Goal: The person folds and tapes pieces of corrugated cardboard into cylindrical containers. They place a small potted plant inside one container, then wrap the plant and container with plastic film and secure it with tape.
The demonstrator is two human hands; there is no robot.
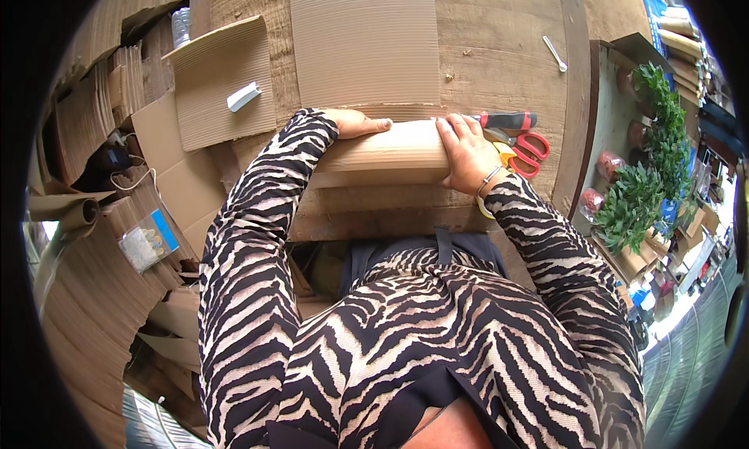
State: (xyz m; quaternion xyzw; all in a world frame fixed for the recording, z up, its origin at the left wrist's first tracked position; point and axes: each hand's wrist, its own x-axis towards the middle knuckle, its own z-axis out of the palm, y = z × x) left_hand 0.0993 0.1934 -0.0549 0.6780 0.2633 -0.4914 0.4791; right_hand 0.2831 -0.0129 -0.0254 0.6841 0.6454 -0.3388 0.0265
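Note:
A rolled or folded piece of tan corrugated cardboard (386, 154) lies across the near edge of the wooden table in front of me. My left hand (360, 124) grips its left part, the thumb along the top and the other fingers mostly hidden. Over the right end curves my right hand (470, 154), fingers on top and thumb on the near side. A tool with a red and black handle (509, 120) lies just beyond that hand, its front end partly hidden. Red-handled scissors (530, 154) and a yellow item (503, 152) are beside the right wrist.
A flat corrugated sheet (364, 43) extends away from the roll. Left of it, another cardboard piece (222, 98) carries a small white object (244, 96). A white plastic spoon (555, 53) lies far right. Stacked cardboard (94, 316) fills the left; green leafy plants (655, 168) stand right.

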